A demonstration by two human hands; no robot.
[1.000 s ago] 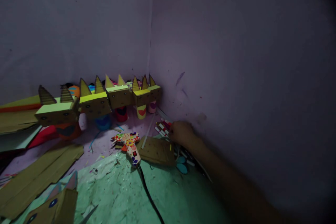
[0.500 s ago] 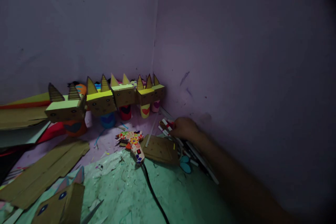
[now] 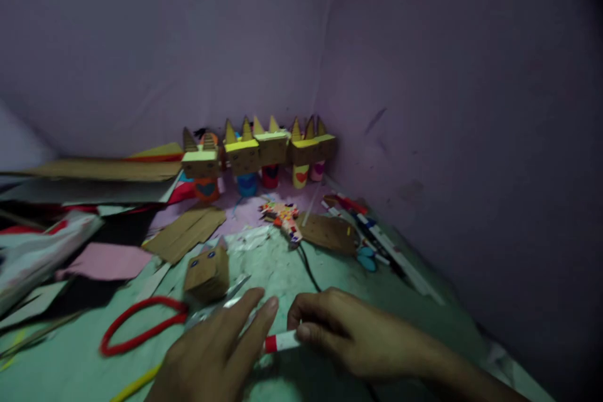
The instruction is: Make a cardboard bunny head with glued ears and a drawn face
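Observation:
Low in the view, my right hand pinches a white marker between thumb and bent fingers. The marker lies level, its red end pointing left. My left hand reaches beside that red end with fingers stretched out and apart; its thumb is hidden. Just beyond my left hand is a small cardboard box head with drawn eyes and ears. Scissors with a red handle lie left of my left hand, and a yellow strip is partly under it.
A flower-patterned glue gun with a black cord lies mid-table beside a cardboard piece. Several eared box figures line the back. Markers and pens lie along the right wall. Cardboard sheets and pink paper cover the left.
My right hand has come back from the pile by the right wall, with a marker in it. My left hand has entered the view. The camera has tilted and shifted left, showing more table.

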